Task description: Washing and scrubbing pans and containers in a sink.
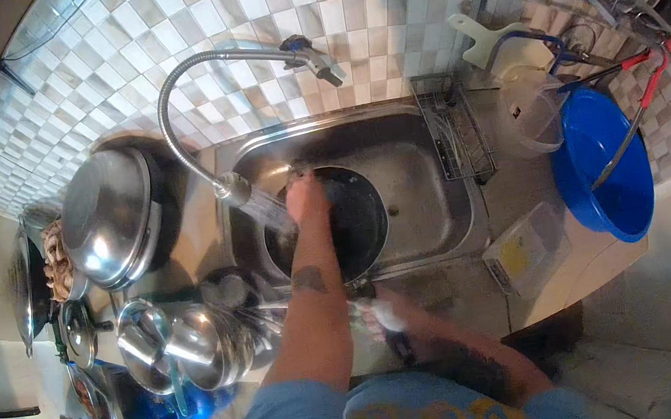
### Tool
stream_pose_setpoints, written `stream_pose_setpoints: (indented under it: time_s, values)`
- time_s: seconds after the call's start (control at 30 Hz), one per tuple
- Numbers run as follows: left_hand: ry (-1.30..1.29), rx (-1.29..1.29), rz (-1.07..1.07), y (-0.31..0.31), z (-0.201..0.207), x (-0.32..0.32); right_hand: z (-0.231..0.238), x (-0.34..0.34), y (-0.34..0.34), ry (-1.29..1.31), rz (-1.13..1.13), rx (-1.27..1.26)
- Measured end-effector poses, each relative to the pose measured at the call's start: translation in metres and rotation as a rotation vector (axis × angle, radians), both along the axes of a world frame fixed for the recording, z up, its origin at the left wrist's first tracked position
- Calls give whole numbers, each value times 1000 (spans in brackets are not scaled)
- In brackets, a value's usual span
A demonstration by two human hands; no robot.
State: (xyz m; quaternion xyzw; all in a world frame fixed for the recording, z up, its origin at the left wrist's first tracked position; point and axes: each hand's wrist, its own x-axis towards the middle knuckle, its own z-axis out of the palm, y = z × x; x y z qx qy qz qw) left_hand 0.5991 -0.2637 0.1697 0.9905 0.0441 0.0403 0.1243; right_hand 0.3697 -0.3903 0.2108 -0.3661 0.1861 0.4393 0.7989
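A dark frying pan (pixel 359 223) sits tilted in the left part of the steel sink (pixel 435 238), its handle pointing toward me. My right hand (pixel 386 316) is wrapped round the black handle at the sink's front edge, and something whitish like foam shows by the fingers. Over the pan's far left side, my left hand (pixel 306 198) is closed against its inner surface; whatever it holds is hidden. Water sprays from the flexible faucet's spout (pixel 235 190) down beside my left hand and into the pan.
Stacked steel bowls (pixel 203 342) and a big metal wok (pixel 106 213) crowd the counter on the left. A wire rack (pixel 453 127) hangs at the sink's right edge. Farther right stand a clear plastic container (pixel 530 115) and a blue basin (pixel 612 203) with red-handled tongs (pixel 641 103).
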Motion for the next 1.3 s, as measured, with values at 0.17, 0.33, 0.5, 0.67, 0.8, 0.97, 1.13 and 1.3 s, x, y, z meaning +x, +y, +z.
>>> stream_pose_setpoints:
  time_s: [0.17,0.33,0.5,0.67,0.8,0.97,1.13,1.3]
  values:
    - [-91,-285,-635,-31,5,-18,-2,4,-5,-36,25,-76]
    - [64,-455,-655,-60,18,-42,-6,-5,-8,-82,-24,-180]
    - [-62,-420,103,-21,14,-5,4,-16,-4,-215,-127,-323]
    - [47,-224,335,40,-18,-5,-3,7,-27,-374,-166,-491]
    - [-14,-497,288,2,23,-11,-2,18,-66,-932,304,-1206]
    - [-721,-821,-4,-31,57,0,44,45,-69,-837,462,-1295]
    - [-466,-667,136,-25,41,7,12,36,-86,-1148,188,-1274]
    - [-80,-528,126,-7,0,-3,73,42,-68,-744,218,-1084]
